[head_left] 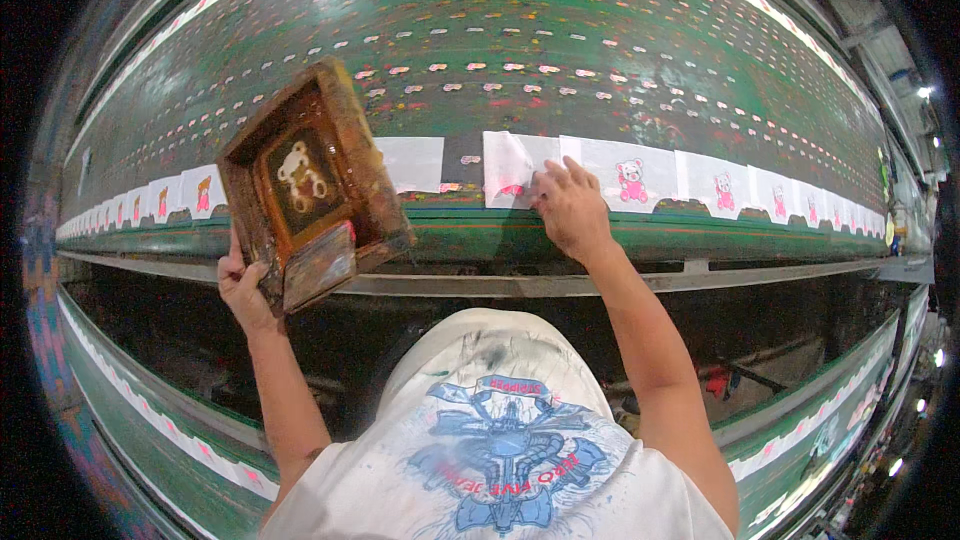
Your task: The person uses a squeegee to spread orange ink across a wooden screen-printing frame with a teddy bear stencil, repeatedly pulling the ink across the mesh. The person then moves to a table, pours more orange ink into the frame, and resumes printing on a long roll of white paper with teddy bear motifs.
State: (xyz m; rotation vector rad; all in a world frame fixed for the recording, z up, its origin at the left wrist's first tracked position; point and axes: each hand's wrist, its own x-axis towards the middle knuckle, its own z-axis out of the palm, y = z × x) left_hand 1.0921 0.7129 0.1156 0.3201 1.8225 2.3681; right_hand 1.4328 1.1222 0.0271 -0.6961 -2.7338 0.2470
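In my left hand (246, 292) is a wooden screen-printing frame (372, 180), gripped by its lower left edge and raised, tilted, above the table's near side. Its brown mesh carries a pale teddy-bear stencil (300, 177). A squeegee (320, 268) with a dark, stained blade rests at the frame's lower end, next to my fingers. My right hand (575, 210) reaches to the row of cloth, fingers apart, their tips touching a white cloth piece (507, 160). That piece lies slightly askew and creased, with a pink mark near its lower edge; my fingers hide its right side.
The long green printing table (430, 230) curves across the view, with many small coloured spots. Along its near edge lie white pieces with orange bears (203, 194) at left and pink bears (631, 180) at right. A metal rail (480, 284) runs below; another table (170, 445) stands behind me.
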